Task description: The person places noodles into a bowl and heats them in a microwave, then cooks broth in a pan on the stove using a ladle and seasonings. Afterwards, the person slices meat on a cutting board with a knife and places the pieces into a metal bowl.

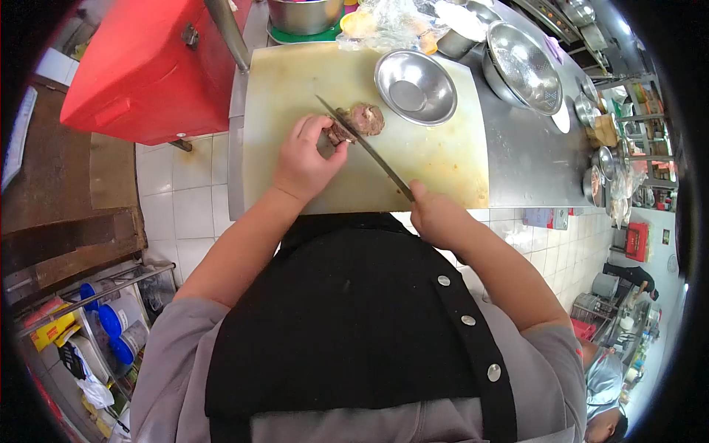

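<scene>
A piece of brown cooked-looking meat (367, 118) lies on the pale cutting board (295, 85). My left hand (304, 157) grips its left part between thumb and curled fingers. Across the meat runs the long blade of a knife (382, 162), slanting from upper left to lower right. The knife's handle is hidden inside my right hand (439, 214), which is closed around it at the board's front edge. An empty steel bowl (416, 87) rests on the board, right of the meat and apart from both hands.
Left of the board stands a red cooler box (159, 74). Behind it are a steel pot (305, 16) and plastic bags (391, 22). A perforated steel colander (523, 68) sits on the steel counter (528, 162) at right. Another person (604, 380) is at the far lower right.
</scene>
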The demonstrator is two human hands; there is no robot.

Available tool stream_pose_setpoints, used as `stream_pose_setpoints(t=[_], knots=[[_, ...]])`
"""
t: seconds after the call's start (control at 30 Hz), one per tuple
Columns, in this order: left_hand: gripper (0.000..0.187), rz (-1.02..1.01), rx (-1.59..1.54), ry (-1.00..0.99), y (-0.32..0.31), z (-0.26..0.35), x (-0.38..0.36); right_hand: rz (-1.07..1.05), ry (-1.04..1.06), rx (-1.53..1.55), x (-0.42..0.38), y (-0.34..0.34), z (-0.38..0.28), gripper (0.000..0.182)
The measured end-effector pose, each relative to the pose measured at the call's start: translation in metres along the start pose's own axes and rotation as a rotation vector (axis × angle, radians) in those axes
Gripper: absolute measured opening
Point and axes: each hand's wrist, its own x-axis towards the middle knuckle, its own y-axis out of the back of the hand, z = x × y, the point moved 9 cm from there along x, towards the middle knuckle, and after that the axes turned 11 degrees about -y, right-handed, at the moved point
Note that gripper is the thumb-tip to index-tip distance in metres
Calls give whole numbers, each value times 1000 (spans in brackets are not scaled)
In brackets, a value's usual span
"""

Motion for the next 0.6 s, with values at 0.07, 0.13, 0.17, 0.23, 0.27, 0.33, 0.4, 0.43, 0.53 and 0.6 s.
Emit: stream_pose_setpoints(t=[0.07, 0.13, 0.17, 0.23, 0.27, 0.33, 0.4, 0.43, 0.53, 0.6], knots=[[37, 14, 18, -2, 2, 2, 0, 21, 20, 33, -3, 7, 4, 20], [37, 10, 26, -10, 5, 7, 0, 49, 25, 59, -15, 16, 0, 20], [38, 3, 29, -14, 7, 8, -1, 73, -1, 15, -23, 21, -2, 20], [39, -4, 25, -1, 6, 5, -2, 130, -49, -71, -41, 33, -9, 21], [39, -7, 22, 4, 5, 4, -2, 155, -17, -99, -50, 35, -12, 21], [41, 23, 33, 17, 6, -2, -5, 206, 46, -155, -68, 40, -13, 22], [42, 43, 22, 33, 5, -7, -9, 224, 48, -152, -78, 43, -14, 21], [43, 46, 6, 40, 3, -9, -10, 237, 47, -147, -81, 46, -14, 21], [46, 15, -15, 29, 3, -7, -6, 264, 41, -176, -76, 50, -8, 21], [47, -15, -8, 19, 3, -3, -1, 252, -4, -147, -74, 51, -6, 21]])
